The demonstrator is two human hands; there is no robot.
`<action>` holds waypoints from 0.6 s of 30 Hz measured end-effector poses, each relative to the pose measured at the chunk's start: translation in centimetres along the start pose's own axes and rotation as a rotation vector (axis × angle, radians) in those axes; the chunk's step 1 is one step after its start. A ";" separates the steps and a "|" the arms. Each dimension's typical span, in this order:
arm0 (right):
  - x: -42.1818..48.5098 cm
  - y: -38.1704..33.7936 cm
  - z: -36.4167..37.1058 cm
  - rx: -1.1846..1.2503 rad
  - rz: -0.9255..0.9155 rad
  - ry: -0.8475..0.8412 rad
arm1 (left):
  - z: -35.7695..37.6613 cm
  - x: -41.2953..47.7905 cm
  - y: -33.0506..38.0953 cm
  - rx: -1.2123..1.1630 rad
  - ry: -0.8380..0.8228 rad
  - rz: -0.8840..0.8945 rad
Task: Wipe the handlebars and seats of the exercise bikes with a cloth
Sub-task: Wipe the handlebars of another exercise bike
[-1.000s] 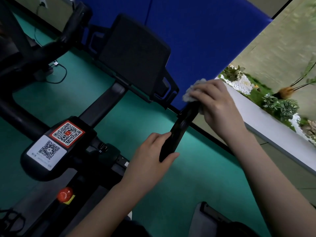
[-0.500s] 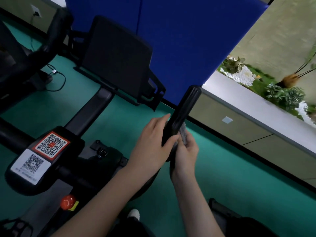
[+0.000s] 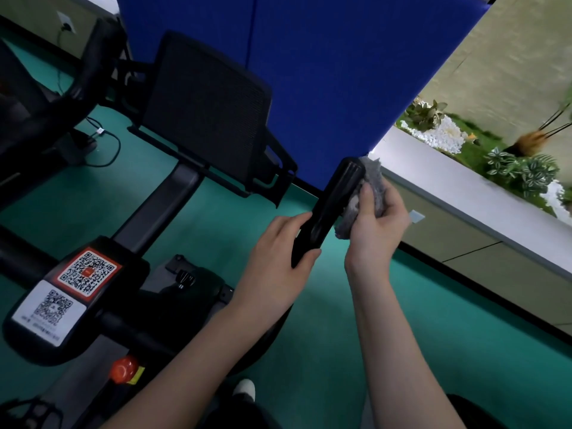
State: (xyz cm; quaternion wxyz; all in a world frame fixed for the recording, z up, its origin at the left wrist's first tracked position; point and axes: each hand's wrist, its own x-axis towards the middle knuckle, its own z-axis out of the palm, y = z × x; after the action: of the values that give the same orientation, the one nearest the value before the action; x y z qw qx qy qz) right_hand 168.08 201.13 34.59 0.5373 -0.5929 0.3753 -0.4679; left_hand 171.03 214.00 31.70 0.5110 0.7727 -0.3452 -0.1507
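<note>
Against the blue partition point(image 3: 325, 72), the right hand point(image 3: 376, 230), fingers gripping the cloth point(image 3: 373, 181), has slid back up the handlebar point(image 3: 337, 199); the left hand point(image 3: 278, 255) grips below; wiping continues.

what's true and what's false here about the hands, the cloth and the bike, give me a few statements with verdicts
1. The right hand holds a grey cloth against the black handlebar. True.
2. The left hand hangs free, touching nothing. False: it grips the handlebar lower down.
3. Two QR code stickers are in view. True.
4. The floor is red. False: it is green.
</note>
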 end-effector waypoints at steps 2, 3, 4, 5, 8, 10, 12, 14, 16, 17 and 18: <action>-1.2 0.4 -0.5 -0.124 -0.178 0.007 | 0.0 0.0 -0.1 -0.005 -0.002 -0.007; -1.8 0.7 -0.8 -0.197 -0.270 0.001 | 0.0 0.1 -0.1 -0.006 -0.001 -0.008; -2.1 0.9 -1.0 -0.261 -0.360 -0.003 | -0.1 0.1 -0.1 -0.007 0.000 -0.008; -2.0 1.0 -1.1 -0.304 -0.430 -0.006 | -0.1 0.1 -0.1 -0.008 0.000 -0.009; 0.2 0.2 -1.1 -0.380 -0.529 -0.054 | -0.1 0.0 -0.1 -0.015 -0.006 -0.009; 2.6 -1.2 -1.2 -0.453 -0.533 -0.209 | -0.1 0.0 -0.1 -0.022 -0.010 -0.017; 4.9 -2.9 -1.4 -0.549 -0.509 -0.432 | -0.1 0.0 -0.2 -0.034 -0.014 -0.021; 6.4 -4.2 -1.5 -0.693 -0.581 -0.585 | -0.1 0.0 -0.2 -0.041 -0.016 -0.022; 7.1 -5.1 -1.4 -0.798 -0.699 -0.652 | -0.1 0.0 -0.3 -0.045 -0.017 -0.022; 7.1 -5.4 -1.2 -0.804 -0.733 -0.659 | -0.1 0.0 -0.4 -0.045 -0.017 -0.021; 7.0 -5.7 -1.0 -0.784 -0.756 -0.649 | -0.1 -0.1 -0.4 -0.046 -0.018 -0.021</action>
State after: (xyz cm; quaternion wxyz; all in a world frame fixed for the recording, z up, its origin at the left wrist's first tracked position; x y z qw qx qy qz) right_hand 168.80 195.00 41.31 0.1642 -0.9490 0.1013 -0.2495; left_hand 171.19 214.18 31.31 0.5240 0.7629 -0.3380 -0.1708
